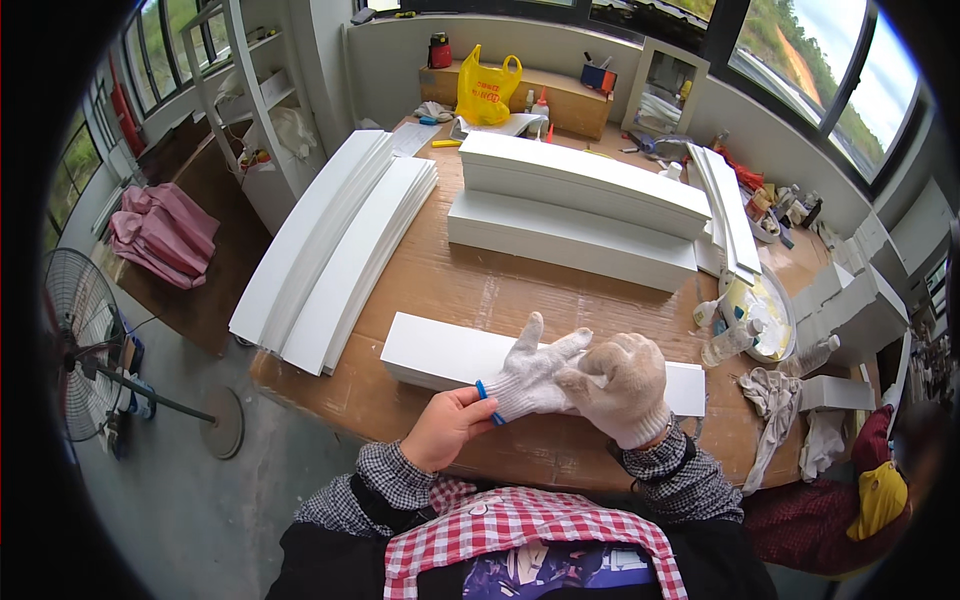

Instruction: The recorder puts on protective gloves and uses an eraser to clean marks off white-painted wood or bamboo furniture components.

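My bare left hand [445, 430] pinches the blue-edged cuff of a loose white knitted work glove [535, 375], whose fingers point away from me. A similar white glove, soiled at the fingertips, covers my right hand [628, 390]. Its fingers are curled against the loose glove's right side and appear to grip it. Both hands are above the near edge of a low stack of white boards [430, 345], which the gloves partly cover.
Taller stacks of white boards [580, 210] stand beyond, with long white strips [320, 240] at left. Bottles [732, 342] and a round tub [782, 320] sit at right beside a crumpled glove [772, 410]. A yellow bag [488, 88] stands at the back; a fan [80, 350] is left of the table.
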`<state>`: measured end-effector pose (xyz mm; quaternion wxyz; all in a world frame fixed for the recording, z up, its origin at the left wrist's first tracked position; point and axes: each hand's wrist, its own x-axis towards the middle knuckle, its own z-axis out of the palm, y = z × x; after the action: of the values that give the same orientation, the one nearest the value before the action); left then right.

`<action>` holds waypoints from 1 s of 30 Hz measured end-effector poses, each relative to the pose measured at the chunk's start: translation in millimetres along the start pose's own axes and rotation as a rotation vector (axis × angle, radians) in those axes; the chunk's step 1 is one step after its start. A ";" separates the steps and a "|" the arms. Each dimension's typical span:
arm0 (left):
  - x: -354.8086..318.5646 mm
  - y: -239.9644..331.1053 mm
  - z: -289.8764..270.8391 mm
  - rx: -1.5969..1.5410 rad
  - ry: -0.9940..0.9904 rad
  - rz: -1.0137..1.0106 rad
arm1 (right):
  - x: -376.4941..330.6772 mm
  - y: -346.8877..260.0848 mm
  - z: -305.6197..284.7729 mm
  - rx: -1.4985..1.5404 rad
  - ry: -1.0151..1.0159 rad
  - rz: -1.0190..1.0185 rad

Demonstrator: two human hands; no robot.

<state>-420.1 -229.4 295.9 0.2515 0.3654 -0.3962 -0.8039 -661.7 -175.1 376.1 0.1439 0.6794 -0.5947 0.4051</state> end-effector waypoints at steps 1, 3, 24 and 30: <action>-4.7 4.6 1.2 -0.072 -0.052 -0.057 | 3.6 -17.0 -1.4 0.013 -0.360 0.037; -11.5 9.6 1.1 -0.144 -0.103 -0.109 | 12.9 -46.2 5.8 -0.042 -0.817 0.029; -9.4 19.5 17.6 0.933 -0.415 0.283 | -6.2 -50.7 32.7 0.312 -0.667 0.138; 12.5 63.1 38.0 -0.428 -0.622 0.152 | -24.6 -61.8 33.4 0.370 -0.618 0.043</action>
<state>-450.4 -256.1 358.8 0.2487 0.0129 -0.3028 -0.9199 -591.0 -165.2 355.0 -0.1768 0.7716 -0.5408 0.2844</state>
